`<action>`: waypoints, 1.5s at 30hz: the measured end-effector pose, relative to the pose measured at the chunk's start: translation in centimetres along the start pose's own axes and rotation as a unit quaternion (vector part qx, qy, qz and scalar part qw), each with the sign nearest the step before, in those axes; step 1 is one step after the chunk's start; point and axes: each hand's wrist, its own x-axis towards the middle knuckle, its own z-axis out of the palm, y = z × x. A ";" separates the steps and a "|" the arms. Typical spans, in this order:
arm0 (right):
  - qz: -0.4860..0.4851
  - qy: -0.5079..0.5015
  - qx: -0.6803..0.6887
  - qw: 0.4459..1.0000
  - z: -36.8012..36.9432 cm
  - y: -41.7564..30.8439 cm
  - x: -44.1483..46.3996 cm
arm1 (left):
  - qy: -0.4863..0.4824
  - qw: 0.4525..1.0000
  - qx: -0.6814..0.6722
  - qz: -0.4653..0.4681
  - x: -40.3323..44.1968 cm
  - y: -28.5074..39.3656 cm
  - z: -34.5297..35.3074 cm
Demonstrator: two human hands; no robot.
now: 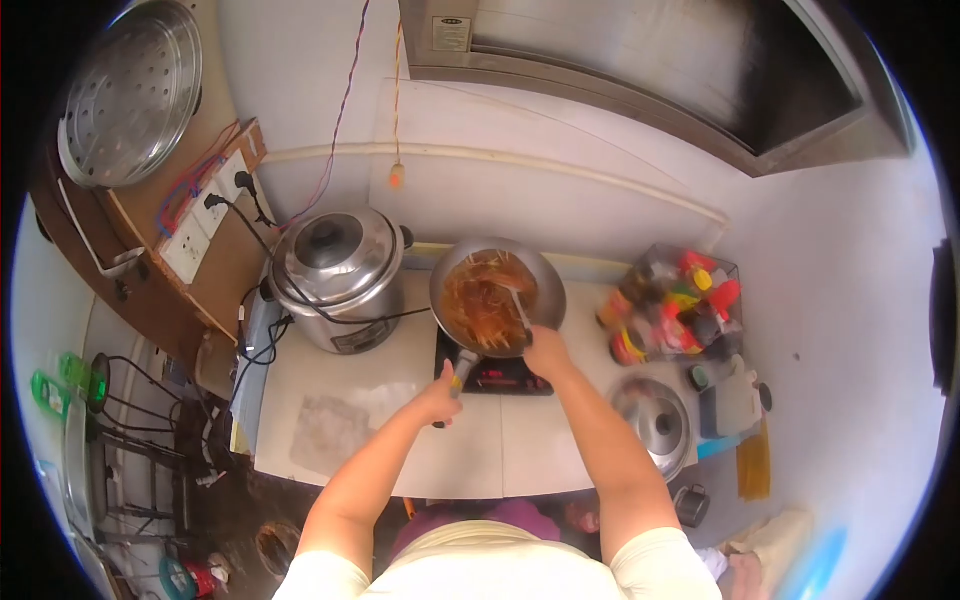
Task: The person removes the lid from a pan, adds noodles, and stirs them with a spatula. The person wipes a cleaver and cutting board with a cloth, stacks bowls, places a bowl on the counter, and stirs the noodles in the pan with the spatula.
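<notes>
A metal wok [549, 290] stands on a black induction cooker [512, 380] with a lit red display. Reddish-brown food with pale strips [478, 300] lies in the wok in brownish sauce. My left hand [436, 402] is closed around the wok's handle [462, 370], at the front left. At the wok's front right rim, my right hand [545, 352] is closed on a spatula [521, 310]. Its handle slants down into the wok, and its blade is among the food, hard to make out.
A large lidded electric cooker [340, 280] stands left of the wok, its cord crossing in front. To the right are a wire basket [738, 285] of sauce bottles and packets, a pot lid [650, 425] and a white container [735, 400]. A range hood [600, 100] hangs above.
</notes>
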 end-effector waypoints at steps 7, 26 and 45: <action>-0.042 -0.113 -0.053 0.991 -1.5 -2.6 -0.7 | 0.025 0.999 0.041 -0.014 -0.3 0.8 0.5; -0.066 -0.151 -0.107 0.981 -7.4 1.5 -3.0 | 0.043 0.997 0.057 -0.027 -0.2 1.0 0.9; -0.126 -0.151 -0.099 0.975 -5.5 -0.3 -1.1 | 0.053 0.994 0.093 -0.016 -0.1 0.9 0.9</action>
